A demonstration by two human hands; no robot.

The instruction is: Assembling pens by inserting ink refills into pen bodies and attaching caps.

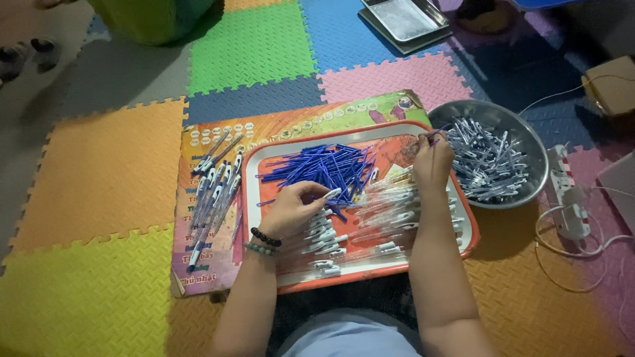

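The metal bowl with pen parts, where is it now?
In the head view, the metal bowl sits on the foam mat at the right, touching the orange tray's right edge, just beyond the right hand.

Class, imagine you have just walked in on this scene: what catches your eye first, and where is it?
First, the heap of blue refills at the middle of the orange-rimmed tray, with clear pen barrels piled beside it. The left hand pinches a barrel over the tray, while the right hand lifts a thin piece near the steel bowl of pen parts. Finished pens lie left of the tray.
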